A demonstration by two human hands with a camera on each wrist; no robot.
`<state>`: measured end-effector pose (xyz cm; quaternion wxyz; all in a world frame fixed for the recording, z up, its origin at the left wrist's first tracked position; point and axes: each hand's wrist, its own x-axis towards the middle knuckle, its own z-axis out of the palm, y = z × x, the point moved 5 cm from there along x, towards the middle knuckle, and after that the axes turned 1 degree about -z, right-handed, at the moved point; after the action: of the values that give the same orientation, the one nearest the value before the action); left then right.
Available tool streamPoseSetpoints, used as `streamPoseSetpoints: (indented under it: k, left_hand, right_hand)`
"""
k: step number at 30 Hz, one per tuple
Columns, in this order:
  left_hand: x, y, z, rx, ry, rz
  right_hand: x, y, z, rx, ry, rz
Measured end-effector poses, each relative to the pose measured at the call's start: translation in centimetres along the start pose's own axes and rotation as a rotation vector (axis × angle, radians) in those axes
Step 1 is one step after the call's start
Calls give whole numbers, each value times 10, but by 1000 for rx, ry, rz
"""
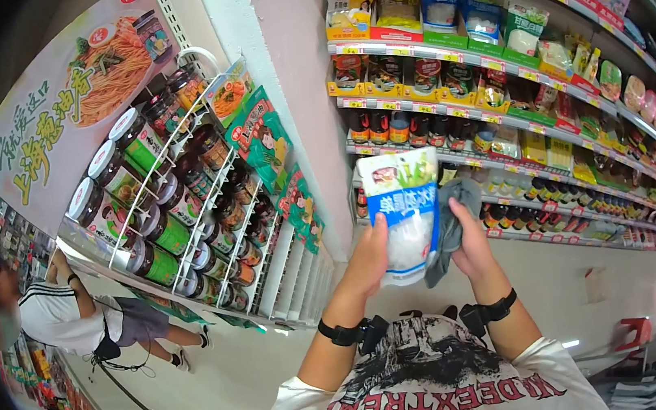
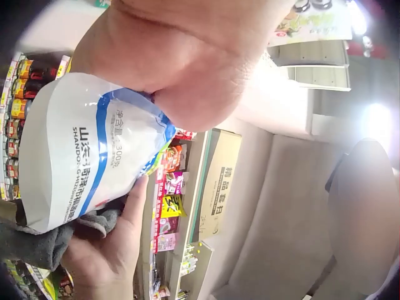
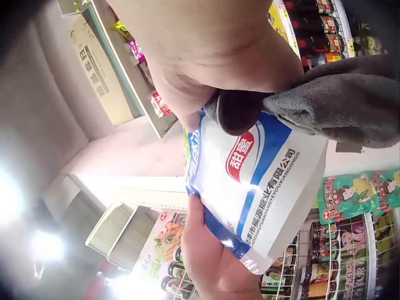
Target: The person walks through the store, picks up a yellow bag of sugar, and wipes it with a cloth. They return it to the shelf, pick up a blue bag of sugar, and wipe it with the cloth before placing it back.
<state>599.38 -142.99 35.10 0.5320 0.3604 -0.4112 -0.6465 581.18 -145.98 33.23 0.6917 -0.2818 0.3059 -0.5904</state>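
Observation:
A white and blue pouch of rock sugar [image 1: 404, 212] stands upright between the two hands in the head view, with pale lumps showing through its lower front. My left hand [image 1: 367, 259] grips its left edge, thumb on the front. On the other side, my right hand [image 1: 474, 246] holds a bunched grey cloth [image 1: 452, 227] next to the pouch's right edge. Printed text covers the pouch's base in the left wrist view, where the right-hand thumb lies along its side. Over in the right wrist view, the grey cloth [image 3: 350, 100] hangs from the right hand beside the pouch [image 3: 250, 187].
Shelves [image 1: 446, 100] of bagged goods and bottled sauces curve along the right. A wire rack [image 1: 207, 220] of jars stands at the left, beside a white pillar [image 1: 283, 71]. Another person [image 1: 84, 317] stands in the left aisle. A red stool [image 1: 633, 333] is at lower right.

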Motion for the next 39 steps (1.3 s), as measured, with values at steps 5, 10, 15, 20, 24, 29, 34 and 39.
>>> streamPoseSetpoints:
  k: [5, 10, 15, 20, 24, 29, 34, 39]
  left_hand:
    - [11, -20, 5, -54, -76, -82]
    - [18, -47, 26, 36, -200, 28]
    - [10, -69, -10, -586, -73, 54]
    - [6, -35, -29, -738, -25, -63]
    - [-1, -22, -37, -660, 74, 92]
    - [-26, -19, -39, -660, 124, 54]
    - [-35, -32, -22, -581, 42, 12]
    - [-52, -55, 26, -419, 79, -97]
  right_hand:
    - [-6, -11, -13, -188, 124, -239]
    - [-44, -15, 62, -1232, -184, -669]
    - [-44, -4, 68, -1291, -514, -769]
    - [-33, 14, 72, -812, -526, -410]
    - [-39, 12, 88, -283, -470, -32]
    - [-36, 18, 82, 57, -485, 252]
    - [-42, 29, 52, -70, -334, 251]
    - [-84, -22, 49, -987, -528, -459]
